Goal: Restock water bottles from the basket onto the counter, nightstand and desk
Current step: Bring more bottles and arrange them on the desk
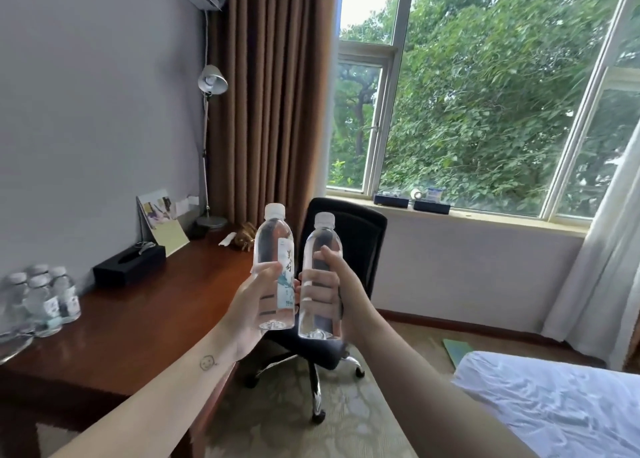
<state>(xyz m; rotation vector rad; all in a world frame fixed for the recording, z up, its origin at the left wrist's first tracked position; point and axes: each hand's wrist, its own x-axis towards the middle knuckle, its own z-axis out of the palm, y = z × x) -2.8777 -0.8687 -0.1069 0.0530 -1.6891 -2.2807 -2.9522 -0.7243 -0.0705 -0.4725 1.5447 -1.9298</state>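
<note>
My left hand [250, 303] grips a clear water bottle [273, 246] with a white cap and a pale label, held upright in mid-air. Beside it, almost touching, my right hand [330, 291] grips a second clear water bottle [320, 246], also upright. Both are held in front of the black office chair [360, 246], off the right end of the wooden desk [145, 319]. Several more water bottles [45, 298] stand grouped at the desk's left end. No basket is visible.
On the desk lie a black tissue box [130, 265], a leaning card [162, 220], a small gold ornament [244, 235] and a lamp base [211, 222]. A brown curtain [273, 93] and window are behind. The bed corner [554, 405] lies at lower right.
</note>
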